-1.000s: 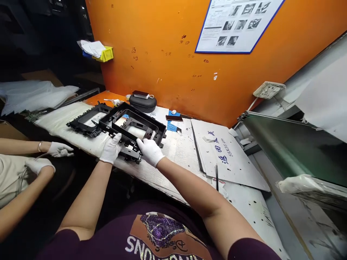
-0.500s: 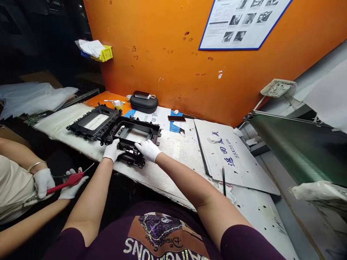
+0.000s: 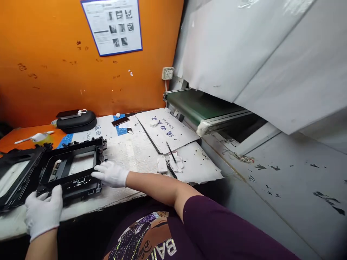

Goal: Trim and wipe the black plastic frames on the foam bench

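One black plastic frame (image 3: 72, 182) sits near the front edge of the white table (image 3: 119, 155). Think of that frame as the middle of a clock, with 12 at the top of the view.

The frame is like a box with a big hole. Inside its walls a gray bar (image 3: 61, 169) shows, and something white shows through the hole.

The left hand (image 3: 45, 209), in a white glove, is at 7 o'clock. Its thumb and fingers are spread apart, and they touch the frame's near left corner. The right hand (image 3: 112, 174), gloved too, is at 3 o'clock. Its fingers bend a little and rest on the near right corner. I cannot tell if either hand squeezes.

At 9 o'clock, a second black frame (image 3: 28, 178) lies right beside the first one. White shows through its hole too.

At 12 o'clock is a black case (image 3: 78, 122). It is closed, so its inside is hidden. A flat dark gadget (image 3: 67, 114) with a white cord (image 3: 82, 111) lies on top.

A yellow tape roll (image 3: 43, 139) is at 10 o'clock. A dark phone (image 3: 120, 121) is at 2 o'clock. At 3 o'clock, well apart, black tweezers (image 3: 170, 151) lie partly on a white cloth (image 3: 178, 165).
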{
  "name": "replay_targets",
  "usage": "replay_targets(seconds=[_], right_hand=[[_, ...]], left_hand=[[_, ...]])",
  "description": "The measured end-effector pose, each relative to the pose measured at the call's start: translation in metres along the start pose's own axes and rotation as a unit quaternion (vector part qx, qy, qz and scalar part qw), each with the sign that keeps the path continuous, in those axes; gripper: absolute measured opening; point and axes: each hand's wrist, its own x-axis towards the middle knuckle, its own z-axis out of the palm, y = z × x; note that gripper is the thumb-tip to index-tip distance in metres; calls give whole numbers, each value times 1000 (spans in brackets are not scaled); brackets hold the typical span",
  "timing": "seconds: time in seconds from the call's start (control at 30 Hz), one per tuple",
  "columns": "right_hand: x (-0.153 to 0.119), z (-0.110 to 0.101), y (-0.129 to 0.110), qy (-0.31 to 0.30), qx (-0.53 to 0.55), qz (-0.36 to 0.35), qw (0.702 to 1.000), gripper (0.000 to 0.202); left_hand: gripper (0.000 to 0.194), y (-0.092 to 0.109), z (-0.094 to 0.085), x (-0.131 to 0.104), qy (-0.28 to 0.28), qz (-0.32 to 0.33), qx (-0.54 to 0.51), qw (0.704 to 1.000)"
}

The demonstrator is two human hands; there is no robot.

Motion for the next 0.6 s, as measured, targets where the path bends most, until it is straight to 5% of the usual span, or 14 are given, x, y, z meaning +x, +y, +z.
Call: replay_targets(seconds=[0.03, 0.1, 0.17, 0.23, 0.3, 0.4, 0.5, 0.6], right_hand=[[-22, 0, 4, 11, 16, 2, 1000, 35], [-75, 4, 13, 13, 51, 20, 998, 33], [-132, 12, 20, 31, 83, 96, 991, 30], [-186, 23, 22, 79, 100, 178, 976, 33], [-230, 32, 21, 128, 100, 220, 962, 34], [-269, 39, 17, 193, 72, 267, 942, 34], [-280, 37, 18, 201, 53, 331, 921, 34], [-281, 33, 27, 165, 62, 377, 909, 31]], left_hand=[[73, 8, 7, -15, 24, 0, -52, 998], [63, 29, 28, -48, -2, 145, -108, 983], [40, 52, 57, -80, -100, 360, -132, 918], [31, 72, 86, -99, -203, 468, -85, 856], [41, 85, 106, -103, -229, 477, -19, 848], [44, 91, 114, -88, -204, 397, 65, 893], [29, 90, 109, -66, -215, 293, 120, 924], [24, 88, 108, -55, -226, 269, 149, 925]])
